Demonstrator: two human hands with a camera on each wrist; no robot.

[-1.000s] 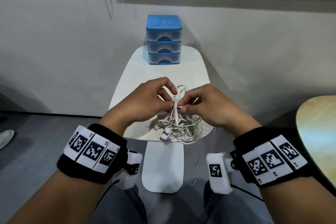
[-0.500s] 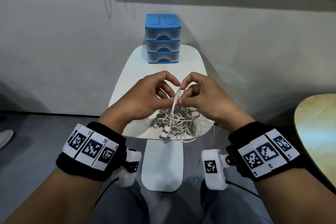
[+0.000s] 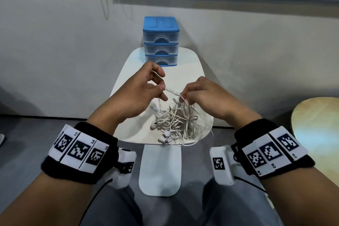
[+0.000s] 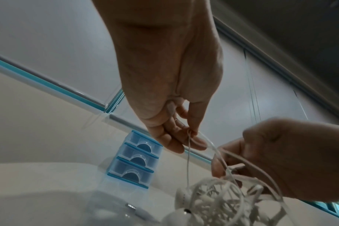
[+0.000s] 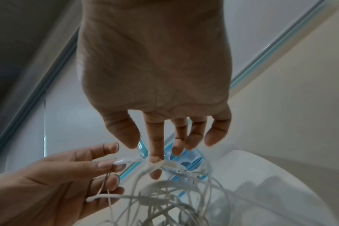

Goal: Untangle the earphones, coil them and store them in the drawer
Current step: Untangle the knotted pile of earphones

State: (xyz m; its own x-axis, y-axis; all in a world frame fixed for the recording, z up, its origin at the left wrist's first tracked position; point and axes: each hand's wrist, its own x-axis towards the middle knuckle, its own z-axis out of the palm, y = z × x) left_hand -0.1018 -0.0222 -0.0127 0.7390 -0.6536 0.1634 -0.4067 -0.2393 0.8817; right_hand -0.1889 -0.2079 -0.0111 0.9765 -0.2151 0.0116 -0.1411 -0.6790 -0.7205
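My fingers [image 3: 161, 88] on the left hand [image 3: 139, 95] pinch one end of a short stiff piece of the cable, and the right hand [image 3: 203, 95] pinches the other end at its fingertips, so the piece runs taut between the two hands just above the middle of the head view. From the left wrist view I see a thin strand drop from that left pinch straight down into the knot.

The earphones [image 3: 176, 123] hang as a loose white tangle below and between my hands, with the lower loops and earbuds resting on the near edge of the white surface [image 3: 126, 79], toward the lower centre of the frame. A few loops spill over that edge.

I judge I am in the untangling step, early on: nothing is coiled. Next I should hold one end fixed and draw it out through the loops, slowly, so the knot loosens and does not cinch.

The blue drawer unit [image 3: 161, 40] stands at the far end of the surface, upper centre, all three drawers shut, well apart from my hands.
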